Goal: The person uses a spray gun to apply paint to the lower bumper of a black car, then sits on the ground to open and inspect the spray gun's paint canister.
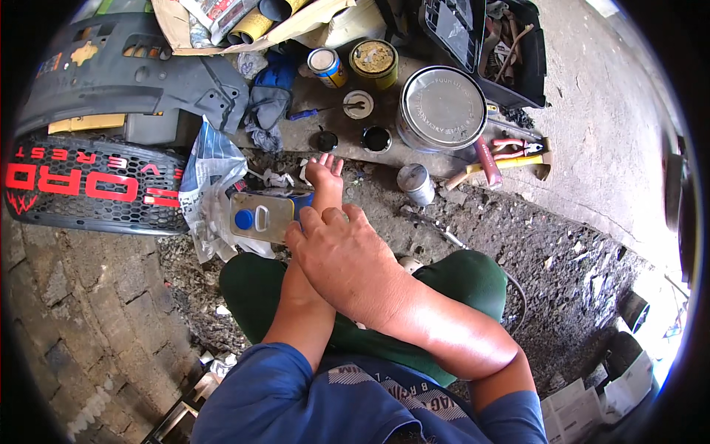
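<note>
My left arm reaches forward, and its hand (325,172) hangs past the middle of the view with fingers apart and nothing in them. Across that arm lies my right hand (347,259), its fingers bent over the left forearm (299,296) and pressed against it. Just left of the hands is a rectangular metal can (277,219) with a blue cap and a handle, partly hidden by my arm. Beyond my left fingertips stand a small dark cup (324,140) and an open can (376,139) with dark contents. To the right is a small grey tin (416,185).
A large lidded tin (444,107) stands at the ledge, beside pliers (510,144), a hammer (510,164) and an open black toolbox (536,74). A screwdriver (303,115) lies near two paint cans. At left is a black mesh grille (111,203) with red lettering.
</note>
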Demonstrator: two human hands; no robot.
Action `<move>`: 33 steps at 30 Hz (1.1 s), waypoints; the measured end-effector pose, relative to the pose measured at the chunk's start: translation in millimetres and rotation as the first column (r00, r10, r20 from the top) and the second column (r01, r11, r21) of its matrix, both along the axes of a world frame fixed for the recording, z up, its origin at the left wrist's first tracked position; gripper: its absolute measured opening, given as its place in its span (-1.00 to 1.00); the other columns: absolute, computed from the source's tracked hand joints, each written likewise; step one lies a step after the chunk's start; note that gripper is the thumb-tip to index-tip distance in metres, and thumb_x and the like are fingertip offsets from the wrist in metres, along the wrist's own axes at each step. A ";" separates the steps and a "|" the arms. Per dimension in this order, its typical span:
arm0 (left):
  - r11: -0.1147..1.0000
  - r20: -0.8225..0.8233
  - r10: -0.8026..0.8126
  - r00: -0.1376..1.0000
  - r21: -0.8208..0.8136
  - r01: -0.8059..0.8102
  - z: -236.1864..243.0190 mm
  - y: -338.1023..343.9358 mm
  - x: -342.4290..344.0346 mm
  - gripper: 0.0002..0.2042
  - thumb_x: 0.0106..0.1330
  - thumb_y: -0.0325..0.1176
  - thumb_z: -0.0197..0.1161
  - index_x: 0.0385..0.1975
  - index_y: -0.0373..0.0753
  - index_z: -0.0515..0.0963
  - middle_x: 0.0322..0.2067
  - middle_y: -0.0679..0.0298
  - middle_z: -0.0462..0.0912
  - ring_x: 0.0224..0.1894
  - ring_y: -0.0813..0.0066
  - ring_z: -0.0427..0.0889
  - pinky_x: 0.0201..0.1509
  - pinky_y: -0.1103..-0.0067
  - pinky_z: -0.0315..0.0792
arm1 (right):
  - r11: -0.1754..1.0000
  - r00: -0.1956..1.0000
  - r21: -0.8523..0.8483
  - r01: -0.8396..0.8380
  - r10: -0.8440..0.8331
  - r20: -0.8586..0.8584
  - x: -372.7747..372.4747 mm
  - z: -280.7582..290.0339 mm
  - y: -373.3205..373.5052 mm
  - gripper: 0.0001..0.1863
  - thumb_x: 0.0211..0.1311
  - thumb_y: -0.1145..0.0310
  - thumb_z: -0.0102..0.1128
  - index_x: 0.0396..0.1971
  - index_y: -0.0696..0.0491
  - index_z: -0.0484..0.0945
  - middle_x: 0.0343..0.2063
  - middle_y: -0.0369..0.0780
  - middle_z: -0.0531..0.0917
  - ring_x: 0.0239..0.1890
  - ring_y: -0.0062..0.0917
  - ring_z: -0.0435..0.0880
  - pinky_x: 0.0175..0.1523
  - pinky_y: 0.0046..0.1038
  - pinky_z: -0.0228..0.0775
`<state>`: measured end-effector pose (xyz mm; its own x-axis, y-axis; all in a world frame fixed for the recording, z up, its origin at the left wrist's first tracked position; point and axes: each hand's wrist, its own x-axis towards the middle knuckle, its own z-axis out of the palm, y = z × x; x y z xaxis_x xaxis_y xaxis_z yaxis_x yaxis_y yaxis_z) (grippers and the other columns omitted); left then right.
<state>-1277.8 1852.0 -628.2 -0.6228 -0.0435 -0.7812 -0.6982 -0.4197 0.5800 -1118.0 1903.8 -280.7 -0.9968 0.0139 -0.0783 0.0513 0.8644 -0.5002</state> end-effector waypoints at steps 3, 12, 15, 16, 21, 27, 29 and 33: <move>1.000 -0.026 -0.028 0.999 -0.008 0.027 -2.4 -1.8 -6.1 -0.49 0.60 -0.15 -0.17 0.46 -0.18 0.05 0.35 0.06 0.35 0.36 0.16 0.39 0.34 0.14 0.41 | 1.000 1.000 0.015 -0.018 0.018 -0.001 -0.9 3.8 0.7 -0.71 0.14 0.41 0.23 -0.11 0.13 0.57 -0.18 -0.17 0.61 -0.06 -0.36 0.66 0.09 -0.32 0.48; 0.998 0.013 -0.061 0.998 0.034 0.060 -26.7 1.0 -27.5 -0.74 0.52 -0.19 0.14 0.08 -0.15 0.50 -0.06 0.32 0.56 -0.07 0.44 0.53 0.15 0.42 0.48 | 0.999 0.997 -0.042 0.028 -0.031 -0.067 -0.6 2.2 -0.4 -0.70 0.13 0.43 0.23 -0.10 0.13 0.56 -0.19 -0.17 0.61 -0.10 -0.38 0.68 0.04 -0.33 0.48; 0.996 -0.009 -0.090 0.996 0.010 0.090 -22.1 0.9 -30.1 -0.80 0.50 -0.20 0.18 -0.01 -0.11 0.54 -0.17 0.37 0.57 -0.15 0.51 0.52 0.07 0.49 0.46 | 0.998 0.997 -0.052 0.028 -0.032 -0.072 -0.2 2.1 -2.8 -0.71 0.16 0.42 0.21 -0.09 0.13 0.57 -0.19 -0.17 0.62 -0.10 -0.37 0.68 0.03 -0.34 0.48; 0.991 -0.051 -0.131 0.990 -0.039 0.130 -18.6 -1.2 -28.9 -0.80 0.49 -0.20 0.19 -0.02 -0.10 0.54 -0.19 0.38 0.57 -0.16 0.53 0.52 0.05 0.51 0.46 | 0.998 0.997 -0.055 0.022 -0.026 -0.068 -0.4 2.3 -4.3 -0.71 0.17 0.41 0.20 -0.09 0.14 0.57 -0.18 -0.17 0.62 -0.10 -0.37 0.68 0.03 -0.34 0.48; 0.880 -0.319 -0.454 0.832 -0.304 0.364 29.4 24.2 9.9 -0.81 0.46 -0.23 0.25 -0.05 -0.15 0.59 -0.24 0.40 0.62 -0.23 0.59 0.55 -0.07 0.58 0.43 | 0.998 0.997 -0.035 0.052 -0.054 -0.062 3.7 -1.8 -2.1 -0.69 0.20 0.39 0.18 -0.07 0.16 0.57 -0.17 -0.15 0.63 -0.09 -0.33 0.68 0.03 -0.32 0.49; 0.352 -0.341 -0.934 -0.109 -0.931 -0.100 68.3 56.6 39.5 -0.91 0.34 -0.33 0.30 -0.26 -0.16 0.65 -0.21 0.21 0.62 -0.04 0.12 0.53 0.14 0.26 0.38 | 0.996 0.996 -0.083 0.042 -0.048 -0.077 7.2 1.3 -2.1 -0.66 0.18 0.38 0.19 -0.04 0.17 0.57 -0.17 -0.14 0.63 -0.11 -0.32 0.69 0.01 -0.30 0.50; 0.233 -0.181 -0.949 -0.257 -0.954 -0.188 70.3 48.1 44.7 -0.92 0.29 -0.33 0.33 -0.28 -0.12 0.65 -0.12 0.31 0.60 0.01 0.20 0.51 0.12 0.28 0.39 | 0.996 0.996 -0.080 0.029 -0.036 -0.083 8.2 2.2 -4.4 -0.66 0.17 0.39 0.20 -0.05 0.17 0.57 -0.17 -0.14 0.63 -0.12 -0.33 0.69 0.00 -0.30 0.49; 0.104 -0.029 -0.938 -0.344 -0.974 -0.200 63.6 35.5 47.2 -0.90 0.24 -0.32 0.36 -0.27 -0.06 0.69 -0.05 0.36 0.57 0.05 0.23 0.48 0.12 0.27 0.39 | 0.997 0.997 -0.071 0.012 -0.017 -0.076 10.6 5.5 -5.6 -0.68 0.16 0.39 0.21 -0.08 0.16 0.58 -0.17 -0.14 0.63 -0.14 -0.34 0.68 -0.03 -0.30 0.48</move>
<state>-1230.6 1887.5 -564.6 -0.4934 0.8373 0.2354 0.8564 0.4204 0.2996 -1107.4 1898.3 -275.2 -0.9997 0.0253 -0.0026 0.0224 0.8262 -0.5629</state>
